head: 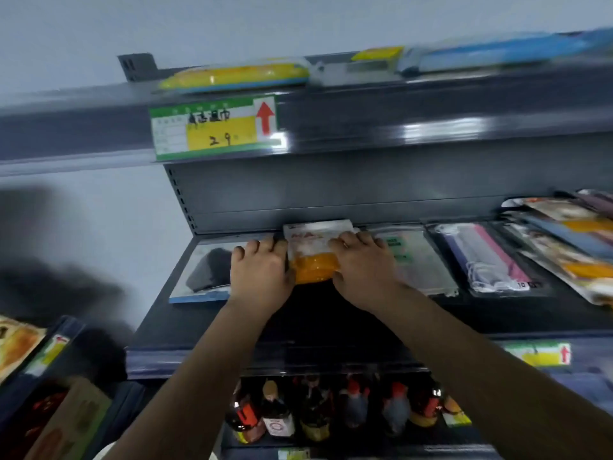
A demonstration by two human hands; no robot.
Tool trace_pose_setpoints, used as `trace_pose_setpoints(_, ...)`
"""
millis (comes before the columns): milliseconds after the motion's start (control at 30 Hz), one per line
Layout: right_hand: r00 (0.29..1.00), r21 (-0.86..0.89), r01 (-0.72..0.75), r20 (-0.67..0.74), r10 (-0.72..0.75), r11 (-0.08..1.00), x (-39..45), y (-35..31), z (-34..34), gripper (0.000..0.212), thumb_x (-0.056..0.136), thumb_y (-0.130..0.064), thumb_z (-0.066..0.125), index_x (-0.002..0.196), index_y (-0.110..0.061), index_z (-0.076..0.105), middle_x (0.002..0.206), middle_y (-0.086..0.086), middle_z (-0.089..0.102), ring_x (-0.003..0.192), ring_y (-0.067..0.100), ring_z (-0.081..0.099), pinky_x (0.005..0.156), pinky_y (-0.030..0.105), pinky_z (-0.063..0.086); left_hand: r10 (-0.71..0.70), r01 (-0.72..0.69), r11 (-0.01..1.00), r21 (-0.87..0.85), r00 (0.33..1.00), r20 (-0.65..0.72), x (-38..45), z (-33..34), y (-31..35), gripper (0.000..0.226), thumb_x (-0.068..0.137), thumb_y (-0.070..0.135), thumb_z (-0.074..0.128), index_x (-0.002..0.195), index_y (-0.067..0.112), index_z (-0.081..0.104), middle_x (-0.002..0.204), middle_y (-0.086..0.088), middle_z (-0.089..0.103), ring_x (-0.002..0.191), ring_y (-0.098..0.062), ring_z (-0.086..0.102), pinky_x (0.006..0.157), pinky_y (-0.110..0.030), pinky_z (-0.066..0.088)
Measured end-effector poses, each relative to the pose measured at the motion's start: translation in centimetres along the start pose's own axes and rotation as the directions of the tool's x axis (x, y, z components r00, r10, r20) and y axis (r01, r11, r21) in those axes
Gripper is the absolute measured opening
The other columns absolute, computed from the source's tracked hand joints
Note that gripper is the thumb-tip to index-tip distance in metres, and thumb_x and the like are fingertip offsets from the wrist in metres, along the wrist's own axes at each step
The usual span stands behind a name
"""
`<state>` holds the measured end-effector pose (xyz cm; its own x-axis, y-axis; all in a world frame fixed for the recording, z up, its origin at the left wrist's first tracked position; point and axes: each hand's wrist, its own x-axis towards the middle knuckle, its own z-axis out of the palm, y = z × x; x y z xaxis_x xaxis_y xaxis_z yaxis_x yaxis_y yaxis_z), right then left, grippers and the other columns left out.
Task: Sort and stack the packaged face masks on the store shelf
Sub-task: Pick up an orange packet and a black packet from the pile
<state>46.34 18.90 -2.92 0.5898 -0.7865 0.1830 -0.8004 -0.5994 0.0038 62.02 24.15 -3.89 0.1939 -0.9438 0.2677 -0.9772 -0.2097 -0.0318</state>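
A: Where is the orange mask pack (315, 257)?

B: On the middle shelf (331, 313), well back near the rear panel, between a pack with a black mask (209, 270) on its left and a clear pack with green print (414, 257) on its right. Both hands are on it: the left hand (260, 277) curls round its left edge, the right hand (361, 267) lies over its right side with fingers bent onto the top. Each grip looks closed on the pack, though the thumbs are hidden.

A: Which way does it point?

B: Its long axis runs front to back. The white printed header faces the rear panel; the orange end faces the person.

A: What could go wrong?

B: I'd say the neighbours are the risk. The left hand overlaps the black mask pack, so a sideways nudge could skew it. The film probably slides easily, so the pack may twist out of line with the row. The picture is blurred, so I can't tell whether it sits flat or on another pack.
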Motion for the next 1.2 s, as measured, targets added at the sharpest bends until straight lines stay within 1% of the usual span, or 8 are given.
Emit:
trace_pose_setpoints(100,0.998,-0.026,-0.051,0.025,0.051,0.998,-2.3,3.4,-0.7,0.051,0.089,-0.032,0.049,0.137,-0.018,0.037,0.139,0.007,0.040,0.129,0.029,0.035,0.103,0.040,0.031,0.066,-0.066,0.998,0.019,0.998,0.026,0.4,-0.5,5.0,0.059,0.090,0.041,0.046,0.142,0.018,0.032,0.141,-0.007,0.041,0.130,-0.029,0.036,0.105,-0.041,0.028)
trace_pose_setpoints(200,0.996,-0.066,-0.090,0.007,0.091,0.994,-5.3,7.5,-1.6,0.054,0.087,-0.032,0.050,0.136,-0.015,0.038,0.140,0.007,0.041,0.128,0.029,0.036,0.102,0.039,0.031,0.132,-0.132,0.991,-0.002,0.990,0.043,0.6,-0.9,10.3,0.058,0.090,0.043,0.045,0.141,0.019,0.033,0.142,-0.007,0.040,0.130,-0.030,0.035,0.107,-0.043,0.027)
trace_pose_setpoints(333,0.988,-0.102,-0.155,0.012,0.156,0.983,-9.6,13.7,-3.2,0.059,0.088,-0.035,0.052,0.140,-0.015,0.033,0.142,0.008,0.038,0.131,0.029,0.034,0.101,0.039,0.031,0.228,-0.227,0.974,-0.027,0.973,0.047,0.7,-1.6,17.5,0.062,0.090,0.046,0.045,0.143,0.019,0.029,0.142,-0.005,0.039,0.131,-0.028,0.034,0.106,-0.042,0.026)
trace_pose_setpoints(433,0.972,-0.138,-0.234,-0.007,0.235,0.962,-13.1,18.3,-4.2,0.056,0.088,-0.036,0.052,0.137,-0.015,0.034,0.139,0.007,0.041,0.128,0.029,0.036,0.101,0.039,0.032,0.281,-0.279,0.959,-0.057,0.960,0.019,0.4,-2.1,23.0,0.062,0.089,0.047,0.045,0.143,0.021,0.028,0.141,-0.003,0.040,0.131,-0.026,0.034,0.105,-0.040,0.027)
trace_pose_setpoints(567,0.943,-0.144,-0.332,-0.041,0.329,0.932,-17.8,23.7,-5.5,0.050,0.088,-0.032,0.049,0.134,-0.014,0.039,0.139,0.007,0.042,0.129,0.029,0.037,0.099,0.038,0.032,0.359,-0.361,0.928,-0.096,0.932,-0.041,-0.3,-2.4,29.9,0.055,0.089,0.046,0.045,0.137,0.023,0.035,0.136,0.000,0.045,0.127,-0.024,0.038,0.101,-0.038,0.029)
trace_pose_setpoints(733,0.905,-0.161,-0.423,-0.038,0.423,0.892,-22.7,29.4,-6.8,0.057,0.088,-0.036,0.052,0.139,-0.016,0.034,0.142,0.007,0.039,0.131,0.029,0.034,0.102,0.040,0.030,0.444,-0.453,0.882,-0.127,0.891,-0.093,-0.7,-3.3,37.7,0.058,0.090,0.047,0.044,0.141,0.023,0.031,0.139,-0.001,0.043,0.129,-0.025,0.037,0.103,-0.039,0.028)
trace_pose_setpoints(1000,0.834,-0.170,-0.551,-0.069,0.548,0.817,-27.1,37.5,-8.2,0.054,0.089,-0.035,0.050,0.138,-0.017,0.035,0.142,0.006,0.040,0.131,0.029,0.035,0.102,0.041,0.033,0.524,-0.540,0.836,-0.099,0.839,-0.149,0.4,-4.6,48.0,0.053,0.091,0.043,0.045,0.138,0.020,0.036,0.138,-0.003,0.044,0.126,-0.026,0.039,0.101,-0.039,0.030)
trace_pose_setpoints(1200,0.813,-0.177,-0.580,-0.064,0.578,0.795,-27.4,43.8,-8.0,0.054,0.090,-0.038,0.049,0.138,-0.016,0.036,0.141,0.006,0.041,0.129,0.029,0.036,0.103,0.041,0.032,0.552,-0.566,0.818,-0.101,0.823,-0.138,3.3,-4.2,54.7,0.053,0.091,0.044,0.045,0.137,0.020,0.036,0.138,-0.005,0.044,0.127,-0.027,0.038,0.103,-0.041,0.029)
